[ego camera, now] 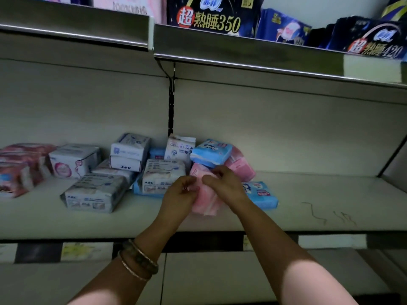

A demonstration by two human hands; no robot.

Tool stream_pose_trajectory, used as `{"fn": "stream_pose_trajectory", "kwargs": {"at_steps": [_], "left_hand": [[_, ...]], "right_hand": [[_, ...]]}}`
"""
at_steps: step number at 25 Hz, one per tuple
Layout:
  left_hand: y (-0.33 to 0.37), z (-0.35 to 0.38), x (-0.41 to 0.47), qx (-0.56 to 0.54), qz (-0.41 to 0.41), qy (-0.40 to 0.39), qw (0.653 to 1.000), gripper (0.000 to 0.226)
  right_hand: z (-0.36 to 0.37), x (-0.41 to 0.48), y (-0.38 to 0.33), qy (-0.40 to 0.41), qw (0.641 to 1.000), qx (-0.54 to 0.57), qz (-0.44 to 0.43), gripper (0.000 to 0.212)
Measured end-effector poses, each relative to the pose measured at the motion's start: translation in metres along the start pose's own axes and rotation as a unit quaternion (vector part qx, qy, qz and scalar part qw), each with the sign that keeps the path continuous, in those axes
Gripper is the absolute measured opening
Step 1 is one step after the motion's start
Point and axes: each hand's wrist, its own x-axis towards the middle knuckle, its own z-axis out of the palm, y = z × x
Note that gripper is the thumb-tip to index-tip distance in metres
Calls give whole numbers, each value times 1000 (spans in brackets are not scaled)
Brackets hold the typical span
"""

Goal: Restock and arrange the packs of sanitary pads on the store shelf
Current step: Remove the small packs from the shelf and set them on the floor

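Bare shelf (319,194) right of blue pack (262,194)

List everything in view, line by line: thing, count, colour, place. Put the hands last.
Shelf: one, pale grey, centre, carrying the packs.
Upper shelf: one, metal-fronted, top.
White packs: about six, white-grey, left and centre, some stacked.
Red packs: a cluster, red-pink, far left.
Blue packs: at least three, light blue, centre and right.
Pink pack: one, pink, behind the hands.
Held pack: one, pink, centre front.
Dark packs: several, navy, upper shelf.
Bracelets: a few, metallic, left wrist.
Left hand: grips the held pack.
Right hand: grips it too.
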Motion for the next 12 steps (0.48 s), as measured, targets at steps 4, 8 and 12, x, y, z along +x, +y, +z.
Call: {"fn": "stream_pose_trajectory", "kwargs": {"at_steps": [4, 8, 12], "left_hand": [[9, 8, -19, -62, 32, 32, 997, 16], [20, 26, -42, -134, -3, 18, 991, 6], [29, 41, -64, -291, -98, -41, 951, 39]], "right_hand": [[-35, -14, 0, 52, 984, 173, 11, 14], [-73, -36, 5, 32, 935, 349, 57, 30], [-96, -65, 26, -42, 911, 406, 61, 31]]}}
